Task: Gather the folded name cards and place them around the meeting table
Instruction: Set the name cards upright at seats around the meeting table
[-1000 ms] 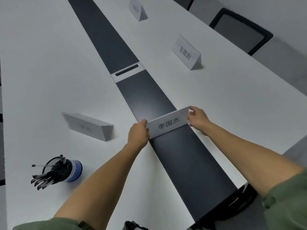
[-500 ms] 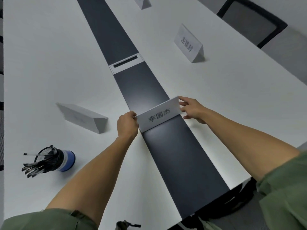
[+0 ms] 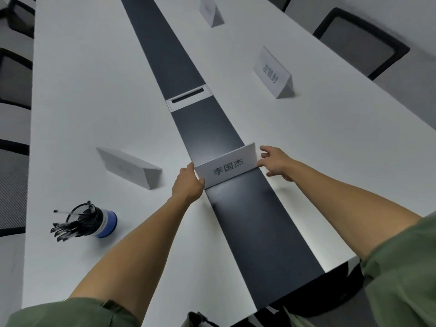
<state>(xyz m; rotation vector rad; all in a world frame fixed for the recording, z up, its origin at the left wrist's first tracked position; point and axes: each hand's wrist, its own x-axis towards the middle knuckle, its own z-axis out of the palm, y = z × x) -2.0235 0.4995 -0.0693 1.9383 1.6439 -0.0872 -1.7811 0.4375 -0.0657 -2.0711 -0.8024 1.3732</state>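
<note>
Loosened since a second ago, the right hand (image 3: pixel 274 161) now shows spread fingers just beside the name card (image 3: pixel 227 166) (contact unclear); the left hand (image 3: pixel 187 182) pinches its other end. The card stands between both hands, across the dark strip (image 3: pixel 200 123).

Top edge cuts the far card (image 3: pixel 210 13); print on the left card (image 3: pixel 125 166) is too faint to read.

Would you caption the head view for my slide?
Left hand holds a name card on the dark strip, right hand open.
</note>
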